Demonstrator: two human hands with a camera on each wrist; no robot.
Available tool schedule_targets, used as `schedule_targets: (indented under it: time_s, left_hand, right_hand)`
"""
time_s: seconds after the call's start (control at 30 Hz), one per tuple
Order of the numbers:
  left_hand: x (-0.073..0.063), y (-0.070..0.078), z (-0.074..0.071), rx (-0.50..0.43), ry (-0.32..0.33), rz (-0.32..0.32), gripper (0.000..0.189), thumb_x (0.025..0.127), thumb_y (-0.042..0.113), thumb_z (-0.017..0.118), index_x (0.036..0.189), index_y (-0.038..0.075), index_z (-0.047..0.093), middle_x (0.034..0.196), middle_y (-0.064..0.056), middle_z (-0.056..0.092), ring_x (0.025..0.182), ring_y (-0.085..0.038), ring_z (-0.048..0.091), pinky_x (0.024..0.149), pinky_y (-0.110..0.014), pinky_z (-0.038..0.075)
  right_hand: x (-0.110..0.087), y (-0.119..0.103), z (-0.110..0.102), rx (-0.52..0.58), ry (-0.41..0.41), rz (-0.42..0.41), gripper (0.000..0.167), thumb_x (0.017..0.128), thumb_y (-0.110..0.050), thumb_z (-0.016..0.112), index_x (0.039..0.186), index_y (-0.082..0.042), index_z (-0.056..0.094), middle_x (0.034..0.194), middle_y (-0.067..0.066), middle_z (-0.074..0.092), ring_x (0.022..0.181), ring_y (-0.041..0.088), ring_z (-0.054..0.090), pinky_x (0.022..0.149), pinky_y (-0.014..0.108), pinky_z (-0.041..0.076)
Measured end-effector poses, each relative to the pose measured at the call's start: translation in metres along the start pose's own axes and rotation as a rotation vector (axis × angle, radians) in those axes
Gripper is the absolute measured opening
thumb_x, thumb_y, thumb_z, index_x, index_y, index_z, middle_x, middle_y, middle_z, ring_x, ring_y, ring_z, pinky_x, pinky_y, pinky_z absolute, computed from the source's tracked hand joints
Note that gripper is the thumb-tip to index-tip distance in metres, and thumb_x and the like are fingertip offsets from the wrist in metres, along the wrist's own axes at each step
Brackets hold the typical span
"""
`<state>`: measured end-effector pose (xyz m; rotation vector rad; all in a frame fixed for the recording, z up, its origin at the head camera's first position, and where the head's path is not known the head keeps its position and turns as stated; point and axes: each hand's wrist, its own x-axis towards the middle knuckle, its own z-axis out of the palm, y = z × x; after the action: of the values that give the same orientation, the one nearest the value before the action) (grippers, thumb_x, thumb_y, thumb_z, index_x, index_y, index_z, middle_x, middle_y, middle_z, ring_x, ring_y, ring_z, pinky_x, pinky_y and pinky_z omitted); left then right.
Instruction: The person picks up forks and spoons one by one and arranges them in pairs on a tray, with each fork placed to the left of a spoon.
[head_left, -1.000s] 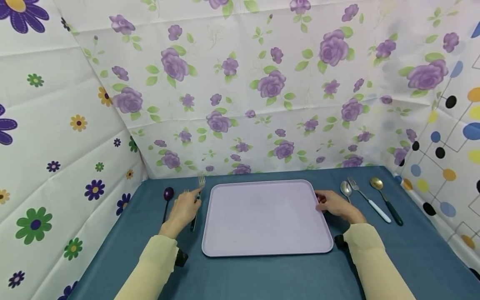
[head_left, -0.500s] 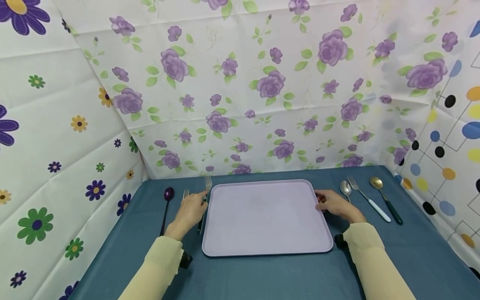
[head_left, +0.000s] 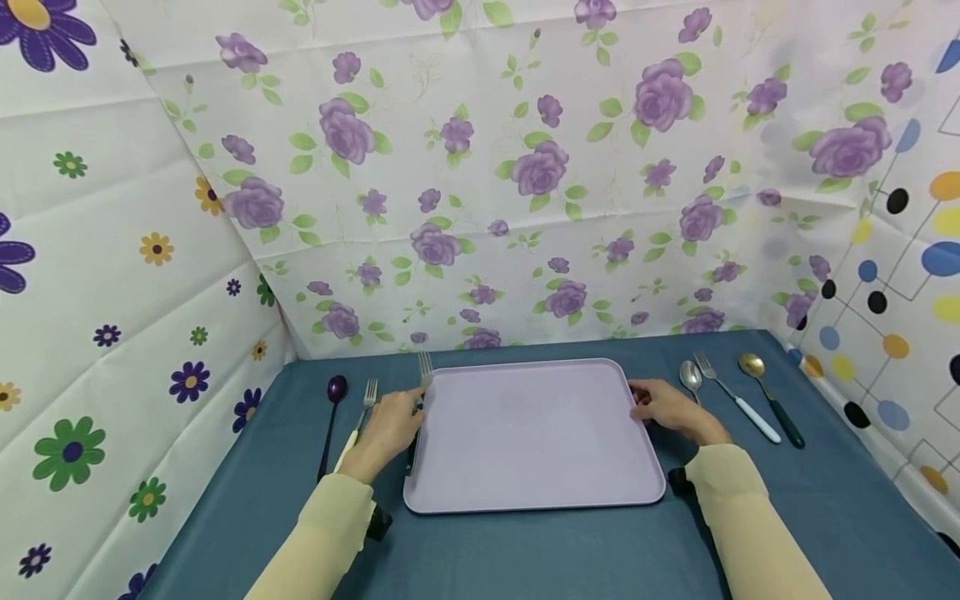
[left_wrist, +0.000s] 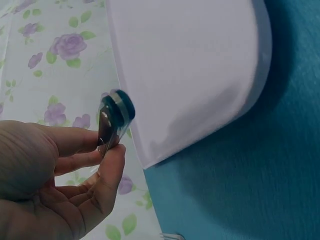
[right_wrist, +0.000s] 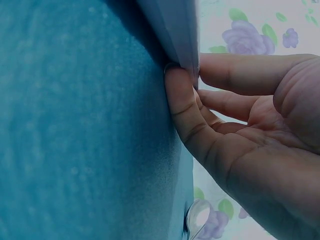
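My left hand (head_left: 392,427) pinches a fork (head_left: 426,368) with a dark handle between thumb and fingertips. Its tines point to the back, right at the left rim of a lilac tray (head_left: 534,437). In the left wrist view the dark green handle end (left_wrist: 120,107) juts from the fingers toward the camera, above the table and close to the tray corner. On the opposite side my right hand (head_left: 671,408) holds the tray's right rim. The right wrist view has that rim (right_wrist: 175,35) between thumb and forefinger.
Left of the tray lie a purple spoon (head_left: 337,388) and a fork with a cream handle (head_left: 370,393), partly behind my left hand. At the right are a silver spoon (head_left: 691,377), a white-handled fork (head_left: 757,421) and a green-handled gold spoon (head_left: 787,423). Floral cloth walls (head_left: 480,167) surround the table.
My left hand has carried the dark-handled fork to the right, up to the tray's left rim, uncovering more of the cream-handled fork. The right hand and tray have stayed put.
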<state>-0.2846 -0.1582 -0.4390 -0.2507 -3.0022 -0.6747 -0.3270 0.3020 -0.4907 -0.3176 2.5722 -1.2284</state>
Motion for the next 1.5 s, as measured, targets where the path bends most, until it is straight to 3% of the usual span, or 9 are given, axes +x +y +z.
schedule_targets:
  time_s: [0.33,0.5,0.63,0.77,1.0,1.13,1.4,1.5]
  left_hand:
    - [0.001,0.007,0.008,-0.011,-0.034,-0.032,0.045,0.1,0.006,0.066,0.145,-0.001,0.06,0.117,-0.023,0.07,0.055,-0.015,0.054,0.048,-0.027,0.044]
    - [-0.001,0.008,0.012,-0.01,-0.037,-0.019,0.045,0.1,0.005,0.065,0.145,-0.001,0.06,0.119,-0.024,0.07,0.059,-0.016,0.057,0.05,-0.029,0.048]
    - [-0.003,0.011,0.016,-0.02,-0.057,-0.005,0.045,0.101,0.004,0.064,0.146,-0.001,0.058,0.096,-0.019,0.072,0.055,-0.015,0.054,0.048,-0.029,0.046]
    - [-0.004,0.013,0.018,-0.036,-0.075,-0.001,0.045,0.102,0.005,0.063,0.146,-0.002,0.058,0.073,-0.01,0.063,0.049,-0.014,0.049,0.046,-0.028,0.042]
    - [-0.004,0.014,0.023,-0.023,-0.072,0.029,0.045,0.1,0.005,0.066,0.144,-0.003,0.059,0.101,-0.02,0.073,0.061,-0.016,0.058,0.053,-0.032,0.049]
    - [-0.003,0.015,0.025,-0.013,-0.069,0.032,0.045,0.099,0.005,0.067,0.143,-0.003,0.061,0.103,-0.02,0.073,0.065,-0.017,0.059,0.054,-0.033,0.05]
    - [-0.002,0.014,0.029,-0.023,-0.076,0.019,0.045,0.099,0.004,0.067,0.143,-0.002,0.061,0.079,-0.011,0.067,0.057,-0.016,0.056,0.05,-0.031,0.047]
    - [-0.002,0.015,0.03,-0.025,-0.081,0.022,0.044,0.099,0.003,0.067,0.142,-0.003,0.061,0.086,-0.015,0.07,0.057,-0.016,0.056,0.05,-0.031,0.047]
  right_hand:
    - [0.0,-0.001,0.001,-0.001,-0.001,0.006,0.064,0.095,0.007,0.064,0.15,0.021,0.034,0.101,0.017,0.058,0.089,0.027,0.056,0.077,0.037,0.057]
    - [-0.001,-0.002,0.0,-0.003,0.001,0.005,0.064,0.095,0.007,0.064,0.15,0.021,0.034,0.102,0.018,0.058,0.089,0.027,0.057,0.077,0.038,0.057]
    - [-0.001,-0.002,0.0,-0.008,0.002,0.004,0.064,0.095,0.007,0.064,0.15,0.021,0.034,0.101,0.017,0.058,0.089,0.027,0.057,0.077,0.038,0.057]
    - [-0.001,-0.002,0.0,-0.007,0.0,-0.004,0.064,0.095,0.007,0.063,0.15,0.022,0.034,0.1,0.017,0.058,0.088,0.026,0.057,0.077,0.038,0.056]
    - [-0.001,-0.001,0.0,0.002,-0.002,-0.005,0.064,0.095,0.007,0.064,0.15,0.022,0.033,0.1,0.017,0.057,0.088,0.026,0.057,0.077,0.038,0.056]
    - [0.0,0.0,0.0,0.003,-0.002,0.0,0.064,0.095,0.007,0.064,0.15,0.021,0.034,0.1,0.017,0.058,0.088,0.027,0.057,0.076,0.036,0.056]
    - [0.001,0.001,0.0,-0.003,-0.001,-0.001,0.063,0.095,0.007,0.064,0.15,0.021,0.035,0.1,0.016,0.058,0.089,0.027,0.057,0.076,0.035,0.056]
    - [0.001,0.001,0.0,0.003,-0.001,0.0,0.063,0.095,0.007,0.064,0.15,0.02,0.036,0.1,0.016,0.058,0.088,0.027,0.057,0.076,0.035,0.056]
